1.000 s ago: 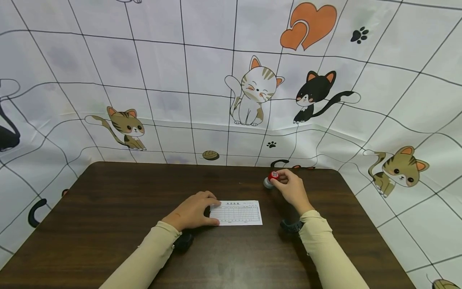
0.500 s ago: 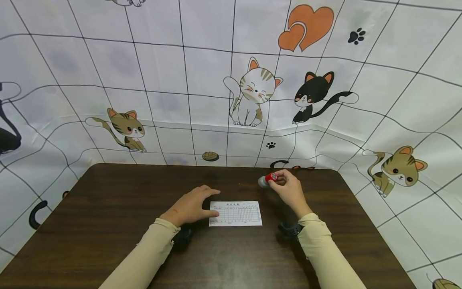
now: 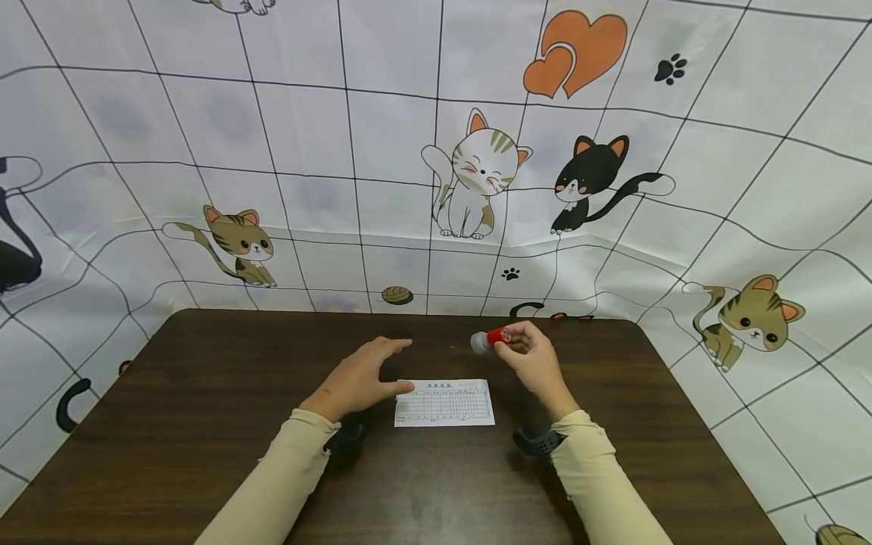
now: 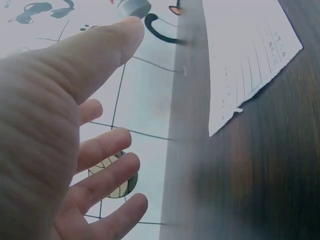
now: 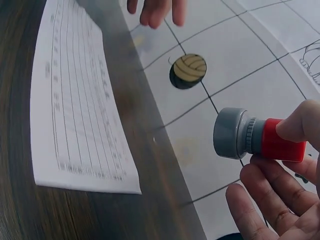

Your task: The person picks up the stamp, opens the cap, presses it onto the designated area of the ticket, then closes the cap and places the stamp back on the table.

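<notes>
A printed paper form [image 3: 446, 405] with a ruled grid lies flat on the dark wooden table. Above and beyond its right end, my right hand [image 3: 534, 363] pinches a small stamp [image 3: 499, 335] by its red body. In the right wrist view the stamp's grey cap [image 5: 231, 132] points away from the fingers and is on. My left hand [image 3: 357, 382] hovers at the form's left end, thumb and fingers apart, with nothing in it. The left wrist view shows those fingers [image 4: 115, 150] spread loosely and the form's torn edge [image 4: 250, 100].
The brown table [image 3: 204, 424] has rounded far corners. Behind it and at the sides hangs a white cloth [image 3: 381, 204] printed with cats and grid lines. Dark straps [image 3: 538, 441] sit at the wrists.
My left hand has let go of the form and lifted away from it. My right hand has brought the stamp leftward and tipped it from upright to nearly sideways. The form stays put.
</notes>
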Demonstrator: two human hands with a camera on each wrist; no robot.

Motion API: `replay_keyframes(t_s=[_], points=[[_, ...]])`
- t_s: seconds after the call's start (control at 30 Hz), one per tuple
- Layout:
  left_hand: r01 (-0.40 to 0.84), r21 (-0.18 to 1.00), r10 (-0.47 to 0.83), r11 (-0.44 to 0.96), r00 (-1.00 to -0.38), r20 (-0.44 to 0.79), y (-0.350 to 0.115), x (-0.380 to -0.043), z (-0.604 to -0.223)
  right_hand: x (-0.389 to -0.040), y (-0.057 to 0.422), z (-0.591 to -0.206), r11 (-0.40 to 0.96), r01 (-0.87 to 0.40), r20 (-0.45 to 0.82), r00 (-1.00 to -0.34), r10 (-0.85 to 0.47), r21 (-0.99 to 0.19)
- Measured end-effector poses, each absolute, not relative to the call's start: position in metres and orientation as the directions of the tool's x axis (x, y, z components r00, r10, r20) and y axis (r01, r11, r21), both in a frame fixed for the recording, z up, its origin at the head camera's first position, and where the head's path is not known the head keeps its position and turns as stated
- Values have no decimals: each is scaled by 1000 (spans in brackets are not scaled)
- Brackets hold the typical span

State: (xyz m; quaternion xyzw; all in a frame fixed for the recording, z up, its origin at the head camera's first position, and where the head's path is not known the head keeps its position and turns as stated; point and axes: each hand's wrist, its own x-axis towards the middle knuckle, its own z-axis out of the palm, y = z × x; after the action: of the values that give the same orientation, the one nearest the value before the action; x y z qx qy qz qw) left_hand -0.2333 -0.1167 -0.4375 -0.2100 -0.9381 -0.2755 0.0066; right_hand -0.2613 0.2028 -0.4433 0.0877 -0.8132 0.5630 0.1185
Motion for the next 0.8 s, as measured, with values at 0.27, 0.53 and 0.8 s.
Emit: replay_keyframes(t_s=[0.27,0.53,0.8], points=[[406,544,377,734,-910,171,-113,-234,-439,-257,190,-448,216,-268,267,-963,-31,-939],[435,548,386,714,-898,210,-106,-234,-434,-254,176,-448,75,-234,232,-972,-34,-969],[459,544,384,703,-888,254,-98,-234,-431,-249,162,-447,-23,-189,190,-978,-82,-982]])
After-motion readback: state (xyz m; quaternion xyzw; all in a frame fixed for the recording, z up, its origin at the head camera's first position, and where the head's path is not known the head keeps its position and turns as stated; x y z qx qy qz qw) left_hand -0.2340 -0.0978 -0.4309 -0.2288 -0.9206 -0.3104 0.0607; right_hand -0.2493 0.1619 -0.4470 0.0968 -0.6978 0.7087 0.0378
